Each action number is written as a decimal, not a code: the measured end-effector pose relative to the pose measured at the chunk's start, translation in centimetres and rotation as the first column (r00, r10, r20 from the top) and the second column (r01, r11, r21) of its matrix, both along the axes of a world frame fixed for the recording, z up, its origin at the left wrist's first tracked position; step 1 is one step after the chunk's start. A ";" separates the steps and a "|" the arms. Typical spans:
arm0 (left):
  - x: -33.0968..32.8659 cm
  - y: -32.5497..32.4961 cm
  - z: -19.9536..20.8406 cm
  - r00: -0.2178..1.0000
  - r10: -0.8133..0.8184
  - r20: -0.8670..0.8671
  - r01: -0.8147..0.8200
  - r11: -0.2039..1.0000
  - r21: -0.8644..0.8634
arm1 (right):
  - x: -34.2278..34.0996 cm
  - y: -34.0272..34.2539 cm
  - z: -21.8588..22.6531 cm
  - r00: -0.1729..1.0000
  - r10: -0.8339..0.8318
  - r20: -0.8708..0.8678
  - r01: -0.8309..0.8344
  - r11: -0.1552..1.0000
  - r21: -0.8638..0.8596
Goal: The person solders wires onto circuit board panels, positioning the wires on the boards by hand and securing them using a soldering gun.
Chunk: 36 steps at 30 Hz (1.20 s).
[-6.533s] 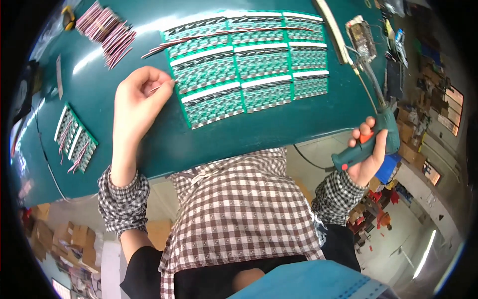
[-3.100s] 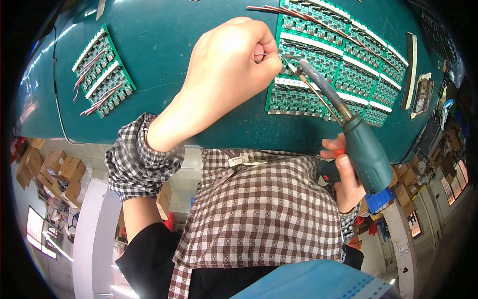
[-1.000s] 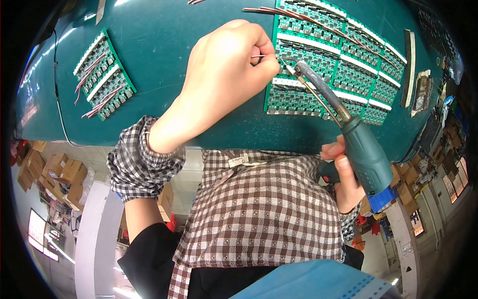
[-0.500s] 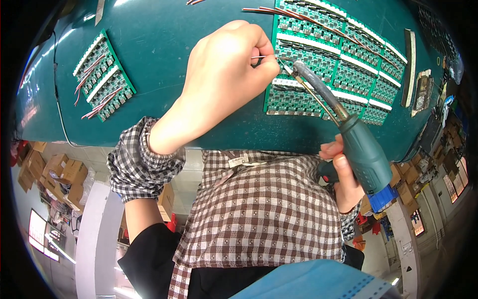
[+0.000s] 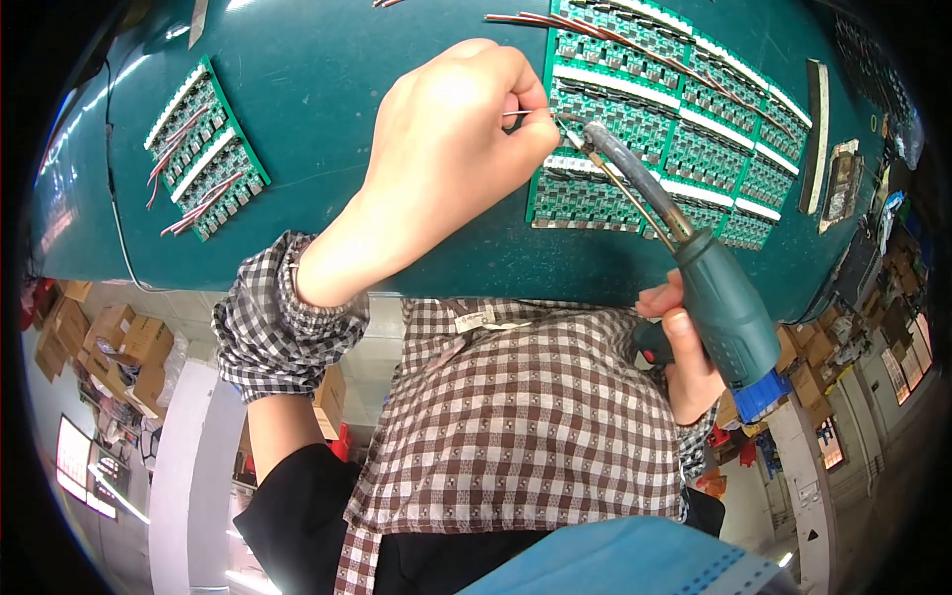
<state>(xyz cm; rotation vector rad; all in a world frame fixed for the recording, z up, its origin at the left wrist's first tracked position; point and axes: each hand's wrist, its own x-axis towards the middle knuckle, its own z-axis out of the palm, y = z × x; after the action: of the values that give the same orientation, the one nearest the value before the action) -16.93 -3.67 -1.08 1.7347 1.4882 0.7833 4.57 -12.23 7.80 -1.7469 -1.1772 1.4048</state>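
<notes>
My left hand [image 5: 451, 134] is closed in a pinch on a thin wire [image 5: 515, 113] at the left edge of a panel of green circuit boards [image 5: 585, 206]. In my right hand [image 5: 687, 352] is a green soldering gun [image 5: 732, 309], gripped by its handle. The gun's dark tip and thin feed tube point up-left and meet the boards beside my left fingertips. My fingers partly hide the exact contact spot. A bundle of red, black and white wires [image 5: 635, 46] lies across the upper boards.
A smaller green board [image 5: 206, 149] with wires on it lies at the left of the green table [image 5: 317, 129]. Along the right stand a pale strip [image 5: 815, 134] and a worn metal block [image 5: 841, 185]. A black cable [image 5: 117, 213] runs down the left edge.
Almost nothing differs. My left hand has shifted very slightly to the right, while the soldering gun stays in place.
</notes>
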 end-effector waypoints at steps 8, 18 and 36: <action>0.0 0.0 0.0 1.000 0.000 0.001 0.000 1.000 0.003 | 0.0 -0.1 0.3 0.998 -0.009 0.064 0.012 0.999 -0.045; 0.0 0.0 0.0 1.000 -0.004 -0.008 0.004 1.000 0.015 | 0.1 -0.3 0.2 1.000 -0.010 0.012 0.010 1.000 0.021; 0.0 -0.2 0.1 1.000 0.017 -0.024 -0.017 1.000 0.000 | -0.1 -0.5 0.3 0.998 -0.057 0.035 0.058 0.998 -0.028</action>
<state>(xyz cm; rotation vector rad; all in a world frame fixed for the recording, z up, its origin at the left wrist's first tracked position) -16.89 -3.89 -0.97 1.7390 1.5208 0.7732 4.42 -12.75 8.06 -1.8177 -1.1208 1.3697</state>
